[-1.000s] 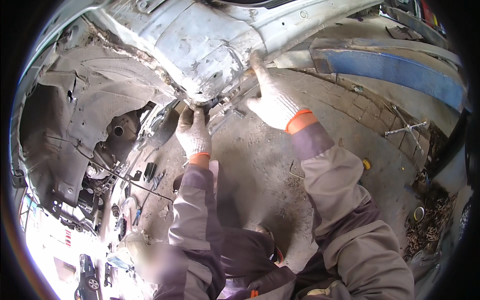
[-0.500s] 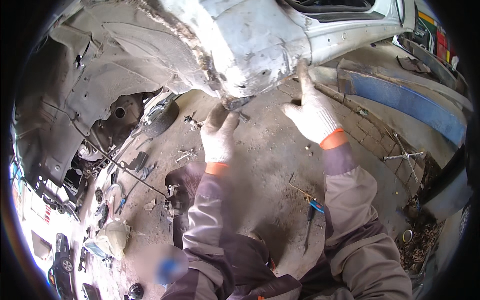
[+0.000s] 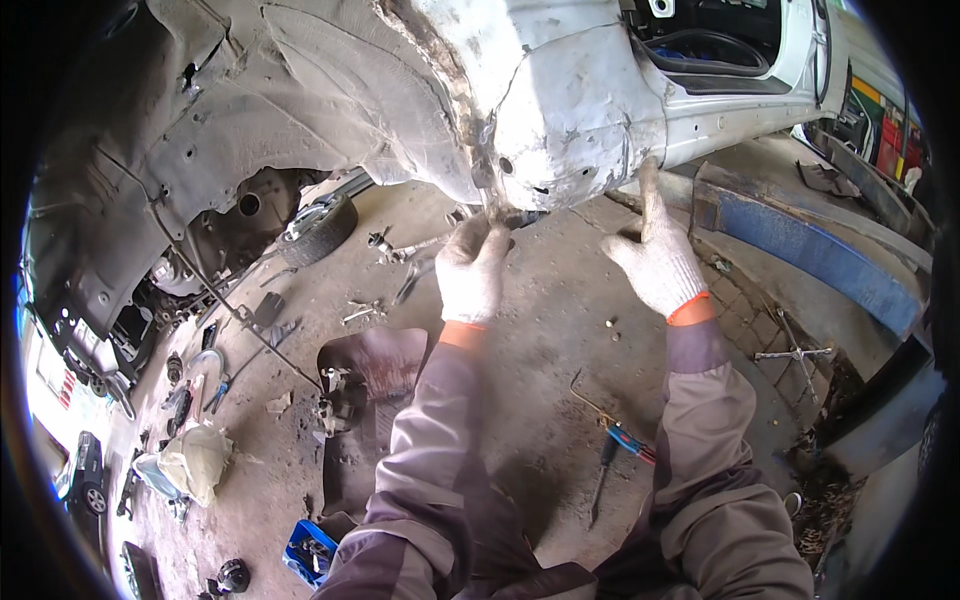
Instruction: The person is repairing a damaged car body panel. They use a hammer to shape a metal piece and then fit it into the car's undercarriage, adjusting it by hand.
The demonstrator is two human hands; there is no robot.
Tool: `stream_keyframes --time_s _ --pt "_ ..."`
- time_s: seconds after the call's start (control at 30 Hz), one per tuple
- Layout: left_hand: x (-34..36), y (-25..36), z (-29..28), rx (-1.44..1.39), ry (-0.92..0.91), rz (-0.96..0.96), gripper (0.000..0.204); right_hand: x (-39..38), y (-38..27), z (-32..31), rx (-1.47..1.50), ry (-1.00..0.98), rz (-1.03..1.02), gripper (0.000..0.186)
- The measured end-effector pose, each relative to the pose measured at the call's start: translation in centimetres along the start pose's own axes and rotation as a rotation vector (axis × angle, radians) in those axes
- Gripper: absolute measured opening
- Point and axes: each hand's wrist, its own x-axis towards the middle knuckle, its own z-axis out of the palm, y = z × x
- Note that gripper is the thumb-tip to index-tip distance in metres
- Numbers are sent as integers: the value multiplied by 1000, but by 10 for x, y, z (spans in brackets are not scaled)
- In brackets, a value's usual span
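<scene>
A pale, scuffed car body (image 3: pixel 575 115) hangs over the far side, with a rusty wheel-arch edge (image 3: pixel 482 165) running down to its lower corner. My left hand (image 3: pixel 472 280), in a whitish work glove with an orange cuff, is closed at that corner, its soiled fingertips pinching the rusty metal edge. Just behind the fingertips a dark piece (image 3: pixel 524 218) shows under the panel, too covered to name. Further right, my right hand (image 3: pixel 657 262) wears a matching glove. Its fingers stretch up against the underside of the sill (image 3: pixel 720 128), the thumb apart, holding nothing.
On the floor lie a brown curved liner (image 3: pixel 375 355), a wheel (image 3: pixel 320 230), a screwdriver (image 3: pixel 602 480) and a blue-red handled tool (image 3: pixel 630 443). A cross wrench (image 3: pixel 795 353) and a blue metal beam (image 3: pixel 810 235) are at the right. A blue bin (image 3: pixel 308 552) sits near left.
The view has shifted, so the car body and both hands appear further right. My left fingers stay at the lower corner, my right at the sill. The blue bin now shows clearly.
</scene>
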Motion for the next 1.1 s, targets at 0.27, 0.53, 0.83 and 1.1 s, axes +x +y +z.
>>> stream_keyframes --time_s 0.27,0.53,0.83,1.1 --pt "-8 1 -8 78 -125 -13 42 1 4 3 -17 44 -58 114" --pt "0 11 5 -17 2 -27 29 2 9 4 -3 45 -84 112" --pt "3 50 18 445 134 84 28 -5 -1 -2 55 4 -25 112" --pt "31 33 -10 245 -46 -120 35 -2 3 0 25 3 -43 115"
